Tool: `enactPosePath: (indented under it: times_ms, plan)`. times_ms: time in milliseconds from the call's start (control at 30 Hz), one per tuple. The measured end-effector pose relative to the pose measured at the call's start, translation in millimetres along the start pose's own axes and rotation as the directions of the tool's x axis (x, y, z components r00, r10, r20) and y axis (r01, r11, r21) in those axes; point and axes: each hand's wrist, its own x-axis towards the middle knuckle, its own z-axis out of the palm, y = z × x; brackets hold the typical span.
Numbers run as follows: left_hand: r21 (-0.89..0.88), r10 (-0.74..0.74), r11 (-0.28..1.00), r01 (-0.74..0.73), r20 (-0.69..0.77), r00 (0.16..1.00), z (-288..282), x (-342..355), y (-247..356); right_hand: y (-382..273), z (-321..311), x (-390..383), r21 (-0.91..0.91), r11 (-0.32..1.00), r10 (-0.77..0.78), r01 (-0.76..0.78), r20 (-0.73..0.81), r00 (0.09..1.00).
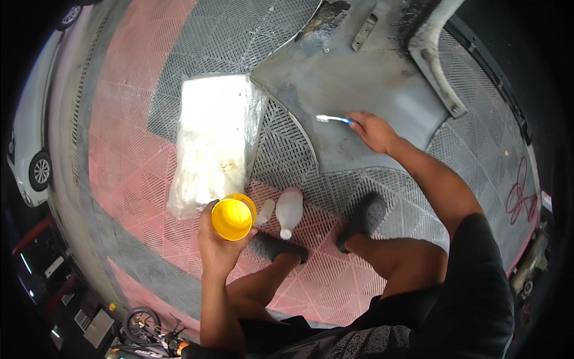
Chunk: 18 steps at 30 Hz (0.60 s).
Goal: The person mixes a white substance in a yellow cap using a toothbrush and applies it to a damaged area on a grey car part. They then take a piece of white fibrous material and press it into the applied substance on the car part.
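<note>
My left hand [216, 242] grips a yellow cup [233, 217], held upright above the grid floor near my knee. My right hand [372, 130] holds a blue and white toothbrush [333, 119], its bristle end resting on a large grey car body panel [353, 78] that lies flat on the floor. Two white plastic bottles, a bigger one [289, 210] and a smaller one [265, 212], lie on their sides just right of the cup, in front of my feet.
A clear plastic bag of white material [212, 140] lies left of the panel. The floor is pink and grey plastic grid tile [137, 149]. My dark shoes [365, 218] stand by the bottles. A white car [30, 149] is parked at far left; a red hose [520, 191] coils at right.
</note>
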Motion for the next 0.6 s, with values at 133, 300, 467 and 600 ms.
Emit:
enactPosePath:
  times_ms: [133, 300, 467, 600]
  plan:
    - [-0.153, -0.028, 0.988, 0.021, -0.041, 0.999, 9.3, 29.2, -18.4, -6.5, 20.4, 90.8, 0.116, 0.985, -0.117, 0.126, -0.080, 0.990]
    - [-0.045, -0.029, 0.999, 0.027, -0.043, 0.999, 6.3, 50.7, -51.8, -1.5, 66.9, 140.5, 0.046, 0.976, -0.209, 0.213, -0.076, 0.975]
    - [0.049, 0.025, 0.999, -0.022, -0.073, 0.997, 11.1, 68.7, -49.8, 4.4, 79.4, 172.1, 0.145, 0.947, -0.284, 0.288, -0.052, 0.958]
    - [0.183, 0.077, 0.981, -0.067, -0.046, 0.996, 12.3, 70.4, -47.2, 22.1, 101.0, 113.4, 0.172, 0.952, -0.262, 0.254, 0.022, 0.965]
